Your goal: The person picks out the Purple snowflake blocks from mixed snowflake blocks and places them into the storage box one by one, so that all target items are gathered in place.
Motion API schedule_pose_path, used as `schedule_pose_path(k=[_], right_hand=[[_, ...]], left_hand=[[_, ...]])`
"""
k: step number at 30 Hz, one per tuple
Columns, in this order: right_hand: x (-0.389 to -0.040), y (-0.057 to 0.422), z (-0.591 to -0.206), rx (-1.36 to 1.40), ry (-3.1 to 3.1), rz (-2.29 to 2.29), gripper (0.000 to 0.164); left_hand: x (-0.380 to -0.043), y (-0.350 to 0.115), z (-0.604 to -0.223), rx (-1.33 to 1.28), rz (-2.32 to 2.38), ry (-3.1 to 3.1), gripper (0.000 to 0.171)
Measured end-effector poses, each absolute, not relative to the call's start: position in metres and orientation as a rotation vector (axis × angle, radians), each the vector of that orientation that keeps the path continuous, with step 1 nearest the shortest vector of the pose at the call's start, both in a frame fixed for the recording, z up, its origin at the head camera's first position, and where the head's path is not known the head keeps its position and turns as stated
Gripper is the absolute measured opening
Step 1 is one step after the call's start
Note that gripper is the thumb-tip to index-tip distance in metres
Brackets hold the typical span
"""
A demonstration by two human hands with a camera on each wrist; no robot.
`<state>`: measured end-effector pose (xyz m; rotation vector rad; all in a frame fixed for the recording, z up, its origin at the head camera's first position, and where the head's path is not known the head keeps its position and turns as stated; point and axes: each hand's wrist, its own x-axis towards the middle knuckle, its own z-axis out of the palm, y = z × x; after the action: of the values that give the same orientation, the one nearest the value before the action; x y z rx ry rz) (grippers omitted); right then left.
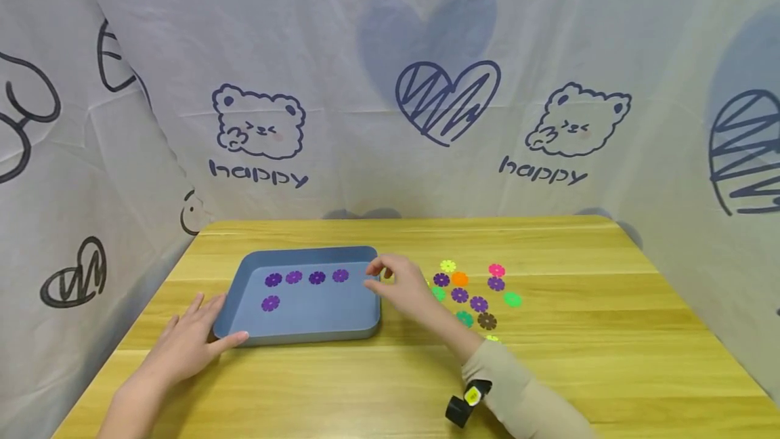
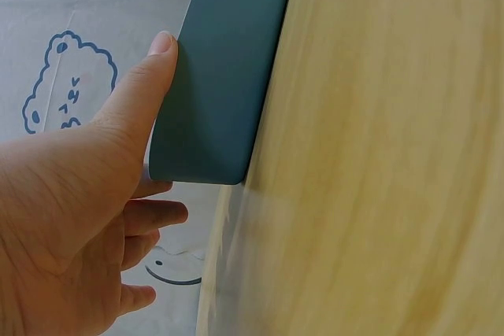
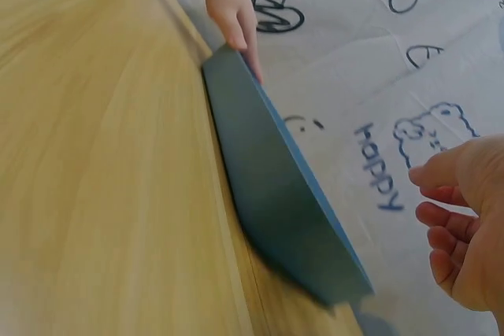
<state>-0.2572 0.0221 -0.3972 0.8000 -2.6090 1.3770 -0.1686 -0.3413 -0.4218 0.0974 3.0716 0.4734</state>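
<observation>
A blue-grey tray (image 1: 305,342) lies on the left half of the table. In it are purple snowflake discs: several in a row along the back, such as this one (image 1: 317,278), and a single purple disc (image 1: 271,303) in front of the row's left end. My left hand (image 1: 189,339) rests against the tray's front left corner, its thumb on the rim. Just over the tray's right wall hovers my right hand (image 1: 399,283), fingers loosely bent and thumb apart; nothing shows between them. In the right wrist view the right hand (image 3: 465,218) appears beside the tray (image 3: 276,171).
Loose snowflake discs in several colours lie right of the tray, among them an orange disc (image 1: 460,279), a pink disc (image 1: 496,269), a brown disc (image 1: 487,321) and a purple disc (image 1: 479,304). A printed curtain (image 1: 353,87) hangs behind the wooden table (image 1: 597,330).
</observation>
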Motion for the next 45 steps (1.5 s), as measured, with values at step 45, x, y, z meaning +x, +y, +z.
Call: schedule_pose_path(k=[45], right_hand=[[-0.322, 0.126, -0.45, 0.423, -2.977, 1.005, 0.018]], left_hand=[[-0.168, -0.341, -0.421, 0.078, 0.514, 3.043, 0.104]])
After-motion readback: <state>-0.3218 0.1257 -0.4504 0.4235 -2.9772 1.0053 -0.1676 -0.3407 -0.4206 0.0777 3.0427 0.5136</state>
